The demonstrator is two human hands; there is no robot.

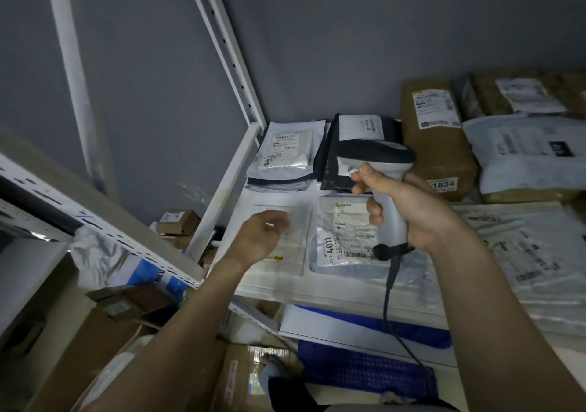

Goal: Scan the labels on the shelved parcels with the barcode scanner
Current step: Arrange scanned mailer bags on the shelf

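Observation:
My right hand (409,203) grips the handle of a grey barcode scanner (379,157), with the forefinger at its trigger and the head pointing left over the shelf. Its dark cable (389,288) hangs down. Under the scanner lies a grey bag parcel with a label reading 4011 (341,240). My left hand (260,237), blurred, is over a flat white parcel (287,240) at the shelf's front left; whether it touches the parcel I cannot tell. Behind lie a white bag parcel (285,153) and a dark bag parcel (355,132).
A brown parcel marked 1834 (434,145) and several pale bag parcels (526,154) fill the shelf's right side. A white slotted upright (228,59) rises at the shelf's left corner. Cardboard boxes (179,221) and a blue crate (364,370) sit below.

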